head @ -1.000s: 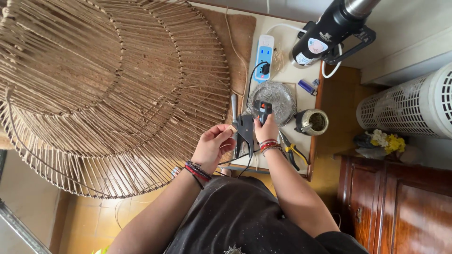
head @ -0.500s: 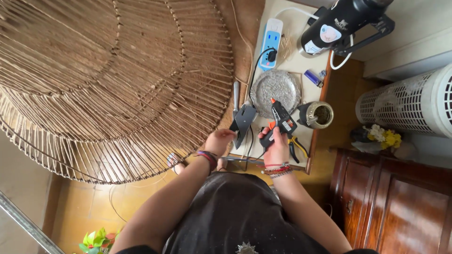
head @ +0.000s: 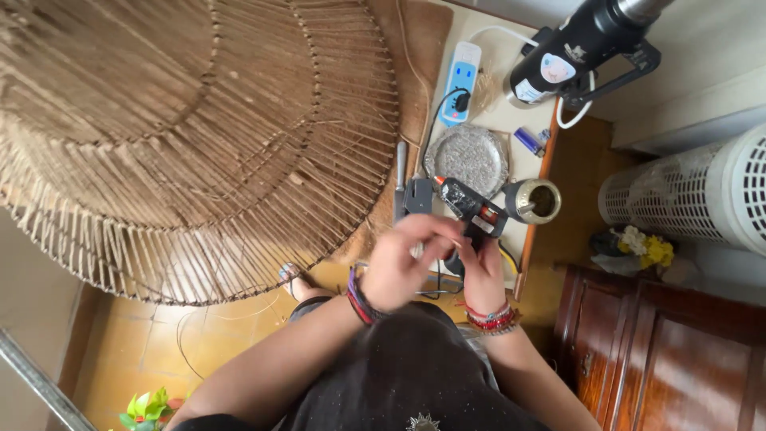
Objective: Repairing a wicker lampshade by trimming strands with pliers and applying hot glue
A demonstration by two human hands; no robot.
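Observation:
My right hand (head: 480, 270) grips a black glue gun (head: 471, 209), its orange tip pointing up and left over the table edge. My left hand (head: 403, 259) is raised beside it, blurred, fingers curled near the gun's rear with nothing clearly in them. Both wrists wear bead bracelets. A large woven wire-and-rope lampshade (head: 183, 136) fills the left half, its rim reaching close to my left hand. Just beyond the hands lies a second dark glue gun (head: 413, 191) on the table.
On the pale table (head: 491, 104) sit a round silver dish (head: 469, 158), a white power strip (head: 463, 83), a black heat gun (head: 576, 48), a blue lighter (head: 528, 140) and a metal cup (head: 535, 201). A white perforated heater (head: 702, 190) and wooden cabinet (head: 678, 351) stand right.
My left hand has come away from the glue gun lying on the table and moved right, toward the gun in my right hand. The camera has also shifted closer.

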